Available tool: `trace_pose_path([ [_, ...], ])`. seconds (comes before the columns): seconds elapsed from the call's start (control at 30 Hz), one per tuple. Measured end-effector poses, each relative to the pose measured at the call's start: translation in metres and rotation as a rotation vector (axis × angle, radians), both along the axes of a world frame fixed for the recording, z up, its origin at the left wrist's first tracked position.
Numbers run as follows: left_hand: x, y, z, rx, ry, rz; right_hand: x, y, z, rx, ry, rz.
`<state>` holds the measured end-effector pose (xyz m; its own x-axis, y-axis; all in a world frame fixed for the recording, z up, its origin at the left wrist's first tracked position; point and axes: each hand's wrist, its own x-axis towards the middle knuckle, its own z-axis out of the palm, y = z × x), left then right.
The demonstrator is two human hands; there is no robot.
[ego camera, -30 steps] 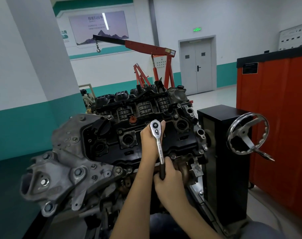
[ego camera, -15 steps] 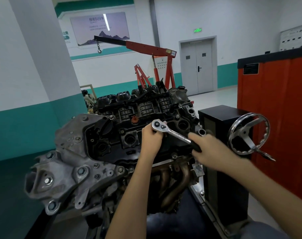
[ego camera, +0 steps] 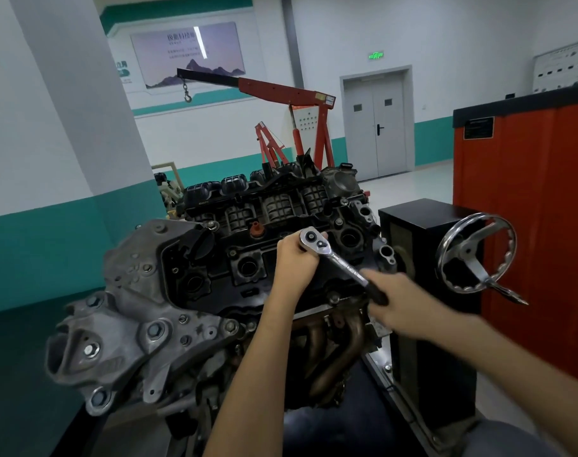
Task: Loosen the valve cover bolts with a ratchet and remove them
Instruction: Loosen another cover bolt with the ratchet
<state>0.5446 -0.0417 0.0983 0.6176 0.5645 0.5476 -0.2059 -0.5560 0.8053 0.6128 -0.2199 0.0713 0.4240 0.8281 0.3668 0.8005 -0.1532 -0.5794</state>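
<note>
There was one chrome ratchet with a black grip (ego camera: 340, 260), and two bare hands: a left hand (ego camera: 294, 262) and a right hand (ego camera: 399, 305). One grey and black engine (ego camera: 142, 324) showed three open round wells (ego camera: 248, 267). One spoked steel handwheel (ego camera: 475, 255), one red hoist crane (ego camera: 281, 89), one orange-red metal cabinet (ego camera: 528, 209) and one grey double door (ego camera: 376, 127) were there.

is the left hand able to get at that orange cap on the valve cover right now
Probably yes: the orange cap sits just beyond the left hand with nothing between, though that hand grips the ratchet head.
</note>
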Motion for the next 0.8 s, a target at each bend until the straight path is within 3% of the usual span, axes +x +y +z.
trace_pose_path([
  [0.1,0.0,0.002,0.005,-0.007,-0.008,0.001,0.037,-0.001,0.041,-0.181,-0.464,-0.113],
  [0.17,-0.002,0.002,0.001,-0.089,-0.063,0.006,0.038,0.006,0.048,-0.187,-0.613,-0.17],
  [0.23,-0.003,-0.002,-0.004,-0.143,-0.105,0.015,0.026,0.008,0.031,-0.124,-0.54,-0.212],
  [0.4,-0.001,-0.011,-0.004,-0.14,-0.126,0.052,-0.056,0.03,-0.04,0.23,0.174,-0.14],
  [0.5,-0.001,-0.011,0.001,-0.156,-0.085,0.079,-0.092,0.062,-0.054,0.323,0.334,-0.166],
  [0.6,-0.003,-0.002,0.002,-0.09,-0.025,0.076,-0.081,0.055,-0.049,0.237,0.27,-0.144],
  [0.8,0.0,0.0,0.001,0.003,-0.013,-0.004,0.019,-0.009,0.025,-0.101,-0.176,0.01],
])
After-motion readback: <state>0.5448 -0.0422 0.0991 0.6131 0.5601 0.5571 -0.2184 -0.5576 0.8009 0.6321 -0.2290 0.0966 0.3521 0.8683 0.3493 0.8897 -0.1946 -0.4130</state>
